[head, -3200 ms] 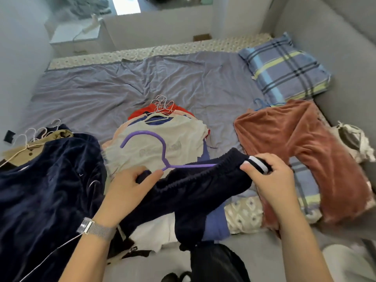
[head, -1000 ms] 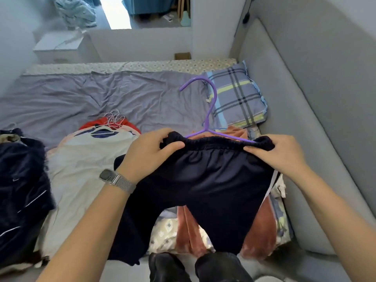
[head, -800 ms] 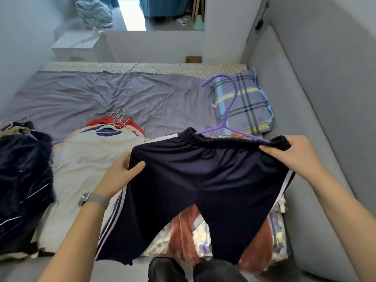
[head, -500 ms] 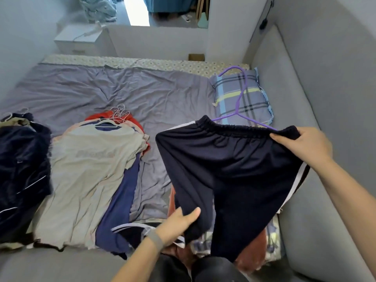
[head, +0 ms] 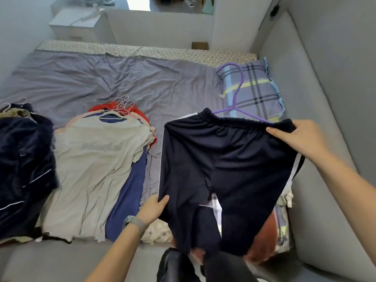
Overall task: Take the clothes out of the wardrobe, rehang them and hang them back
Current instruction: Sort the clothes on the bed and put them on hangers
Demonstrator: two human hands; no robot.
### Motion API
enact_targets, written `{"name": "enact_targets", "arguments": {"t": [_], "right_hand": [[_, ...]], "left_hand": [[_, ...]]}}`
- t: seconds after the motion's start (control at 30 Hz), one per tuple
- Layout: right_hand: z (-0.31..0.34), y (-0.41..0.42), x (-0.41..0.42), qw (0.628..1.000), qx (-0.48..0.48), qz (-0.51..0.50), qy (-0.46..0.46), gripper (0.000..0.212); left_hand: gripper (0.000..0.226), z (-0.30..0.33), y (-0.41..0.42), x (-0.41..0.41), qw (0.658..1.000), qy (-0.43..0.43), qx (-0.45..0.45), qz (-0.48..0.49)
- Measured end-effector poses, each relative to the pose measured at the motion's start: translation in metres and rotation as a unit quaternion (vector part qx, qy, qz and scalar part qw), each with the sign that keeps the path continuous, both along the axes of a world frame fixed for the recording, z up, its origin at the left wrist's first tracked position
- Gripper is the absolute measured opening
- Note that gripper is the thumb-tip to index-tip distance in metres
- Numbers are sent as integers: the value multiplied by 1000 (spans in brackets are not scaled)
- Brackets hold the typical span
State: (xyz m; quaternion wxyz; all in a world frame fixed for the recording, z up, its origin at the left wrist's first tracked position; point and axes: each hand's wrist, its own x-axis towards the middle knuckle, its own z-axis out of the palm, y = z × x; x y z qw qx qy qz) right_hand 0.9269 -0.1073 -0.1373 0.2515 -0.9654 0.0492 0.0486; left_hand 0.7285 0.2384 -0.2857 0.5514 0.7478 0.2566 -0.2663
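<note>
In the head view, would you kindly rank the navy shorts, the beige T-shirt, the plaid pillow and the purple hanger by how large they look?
1. Navy shorts and beige T-shirt: too alike to rank, and the shorts are held nearer the camera.
2. Plaid pillow.
3. Purple hanger, partly hidden inside the shorts.

Both hands pinching, arms apart

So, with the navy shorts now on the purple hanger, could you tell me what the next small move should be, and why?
Probably tug the left leg down and smooth it. The left hand pinches the leg's outer edge, where the navy shorts look bunched, while the right hand holds the waistband at the purple hanger. Evening out the fabric first should let the shorts hang straight.
</note>
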Motion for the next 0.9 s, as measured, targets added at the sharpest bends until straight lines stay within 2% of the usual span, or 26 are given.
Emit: {"name": "enact_targets", "arguments": {"t": [0.1,0.13,0.2,0.23,0.33,0.37,0.43,0.47,0.53,0.6,0.7,0.8,0.9], "right_hand": [[-7,-19,11,998,-19,39,53,47],[-4,-25,18,995,-19,59,72,39],[-6,-33,42,991,-7,83,102,27],[-13,-36,59,990,-5,88,112,28],[-67,-36,119,988,-32,104,110,46],[-94,-35,138,987,-65,118,91,49],[-149,-30,164,965,-189,160,80,56],[-175,-25,170,948,-249,169,108,68],[-216,-13,166,925,-281,181,180,92],[-246,5,145,925,-242,196,218,99],[-267,46,103,947,-147,197,209,93],[-265,89,69,959,-41,206,191,89],[-253,128,48,952,57,200,223,85]], "left_hand": [[40,-10,2,-18,987,101,-17,-126],[40,-12,0,-22,981,131,-43,-140],[20,-7,-7,-19,971,167,-122,-119],[18,-12,-10,-11,973,171,-121,-99],[21,-34,-21,33,990,136,-25,31],[20,-45,-24,49,991,120,26,56],[28,-79,-28,73,983,104,91,119],[34,-85,-33,83,977,109,90,158],[35,-91,-50,100,968,103,55,224],[34,-89,-64,111,972,83,44,214],[40,-86,-73,115,982,55,57,170],[49,-85,-63,104,981,62,66,169],[50,-75,-37,88,979,55,64,185]]}}
